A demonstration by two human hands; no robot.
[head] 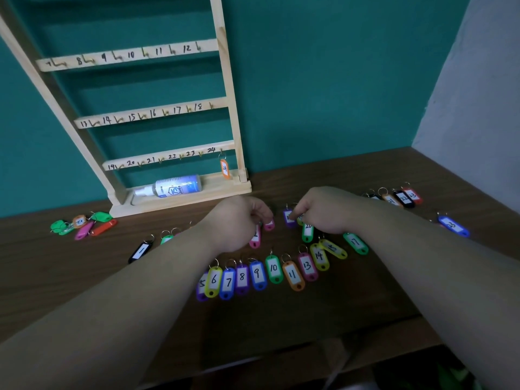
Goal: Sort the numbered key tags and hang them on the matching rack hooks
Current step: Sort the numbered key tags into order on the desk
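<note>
Head: spray btl (168, 187) lies on rack (230, 88) base.

one camera, worn on my head, looks forward and down along my forearms, close over the near table (84, 277), with the rack (225, 80) far left against the wall (337, 80).

home desk (309, 319), teal wall (323, 80)

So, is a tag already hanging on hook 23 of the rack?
No, hook 23 is bare; only the orange tag 24 hangs on the rack, from hook 24.
</note>
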